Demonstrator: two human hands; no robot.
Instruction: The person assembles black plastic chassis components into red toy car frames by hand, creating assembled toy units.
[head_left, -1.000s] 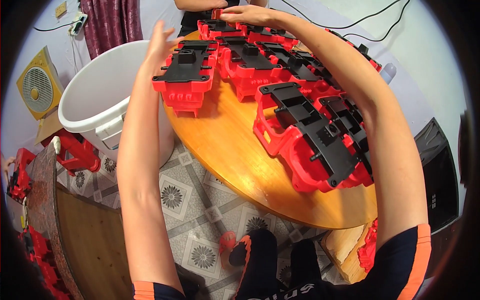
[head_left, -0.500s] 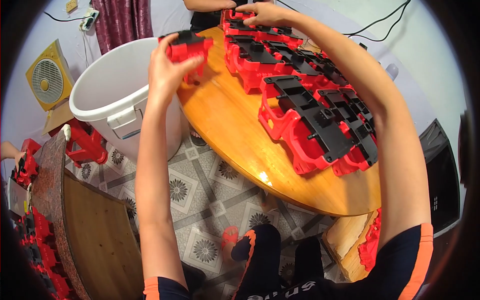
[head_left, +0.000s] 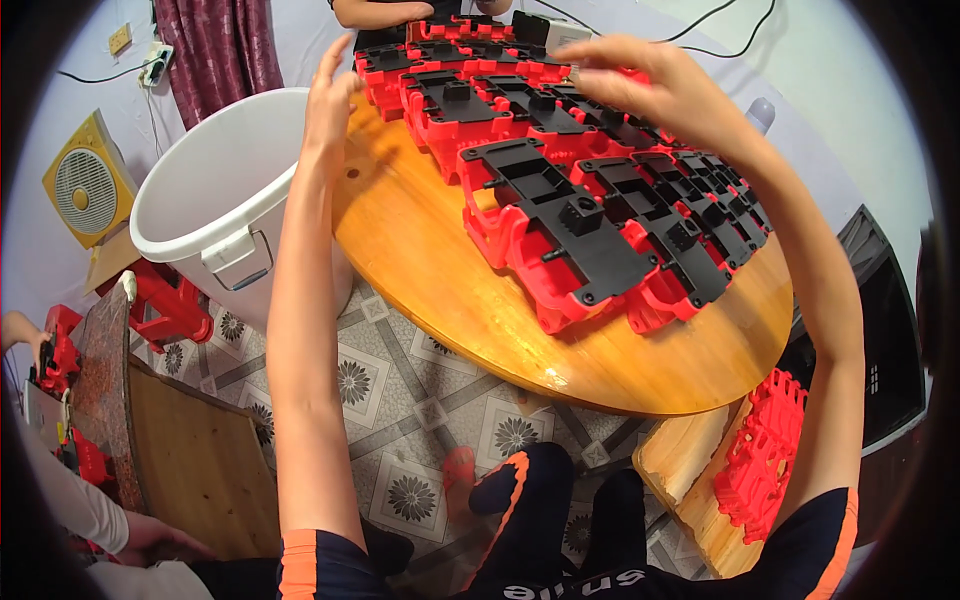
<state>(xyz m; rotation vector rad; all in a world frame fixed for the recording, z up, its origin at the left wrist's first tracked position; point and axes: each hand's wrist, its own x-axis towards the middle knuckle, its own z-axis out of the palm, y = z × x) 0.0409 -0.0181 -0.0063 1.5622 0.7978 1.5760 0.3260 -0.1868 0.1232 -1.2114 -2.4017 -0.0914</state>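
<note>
Red plastic housings with black top plates (head_left: 565, 235) stand in close rows on a round wooden table (head_left: 400, 240). My left hand (head_left: 328, 105) is raised at the table's left edge, beside the leftmost housing (head_left: 385, 65) of a far row. Its fingers are apart and it holds nothing; I cannot tell whether a fingertip touches that housing. Over the far right part of the rows hovers my right hand (head_left: 650, 85), fingers stretched out, with nothing in it. Behind that hand and its forearm, some housings are partly hidden.
A tall white bin (head_left: 225, 245) stands left of the table. Red frames (head_left: 760, 455) lie on a wooden surface below the table's right side. At the far edge show another person's hands (head_left: 390, 14). People work at a stone-edged table (head_left: 100, 340) on the left.
My left hand has let go of the housing it held, which now stands at the row's left end. My right hand has moved right and nearer. An arm has appeared at lower left.
</note>
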